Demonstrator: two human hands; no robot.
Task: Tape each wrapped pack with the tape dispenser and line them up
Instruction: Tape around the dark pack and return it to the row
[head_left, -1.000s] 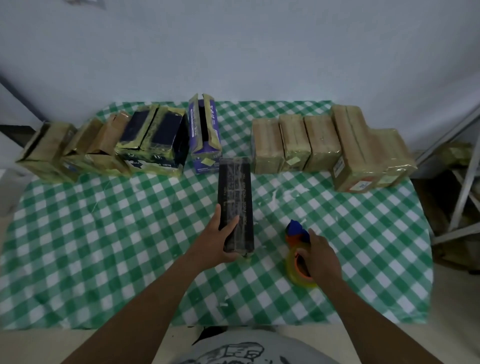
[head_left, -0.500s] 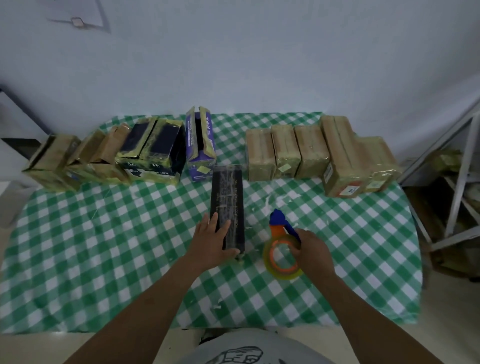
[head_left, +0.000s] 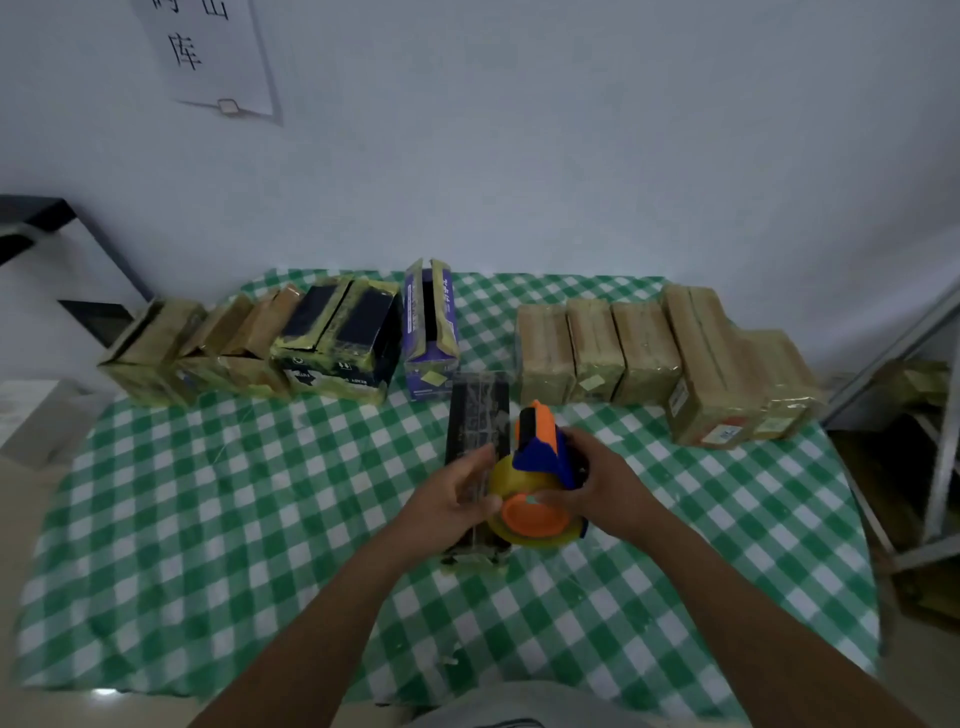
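Observation:
A long black wrapped pack (head_left: 478, 415) lies lengthwise on the checked tablecloth in the middle. My right hand (head_left: 597, 486) grips an orange and blue tape dispenser (head_left: 537, 475) with a yellowish tape roll, held just above the pack's near half. My left hand (head_left: 449, 501) is at the dispenser's left side, its fingers touching the roll, over the pack's near end. A row of taped packs stands at the back: tan and black ones (head_left: 249, 348) at left, a purple one (head_left: 431, 327) in the middle, tan ones (head_left: 644, 353) at right.
The table with green-white checked cloth (head_left: 208, 519) fills the view, with a wall behind it. A metal rack (head_left: 935, 441) stands at the right edge. A grey box (head_left: 36, 415) sits at the far left. A paper sign (head_left: 208, 52) hangs on the wall.
My right hand lifted the dispenser from the table's right of the pack to above the pack. My left hand left the pack's side and came to the tape roll.

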